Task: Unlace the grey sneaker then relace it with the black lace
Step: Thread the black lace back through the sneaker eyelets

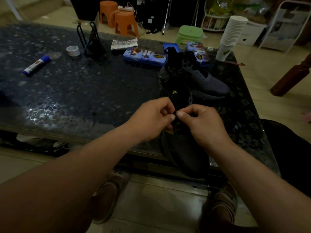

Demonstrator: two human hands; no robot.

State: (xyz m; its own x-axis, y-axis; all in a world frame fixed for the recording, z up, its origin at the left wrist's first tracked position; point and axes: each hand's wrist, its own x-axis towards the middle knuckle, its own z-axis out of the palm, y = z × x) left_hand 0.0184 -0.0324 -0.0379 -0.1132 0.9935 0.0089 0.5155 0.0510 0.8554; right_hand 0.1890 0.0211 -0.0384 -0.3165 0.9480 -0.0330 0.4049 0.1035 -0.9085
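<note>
Left hand (151,120) and right hand (200,123) fingers pinch black lace (176,113).

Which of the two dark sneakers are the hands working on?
The near sneaker, whose toe overhangs the table edge: left hand and right hand pinch its black lace. The far sneaker sits untouched beside the blue tins.

Two bare forearms, uncovered from elbow to wrist. Short, trimmed fingernails on left hand (151,118) and right hand (202,121). Lower down, tan slip-on left shoe (107,194) with a paler sole edge. Matching tan right shoe (223,204), crossed by light straps bearing small markings too dim to read.
</note>
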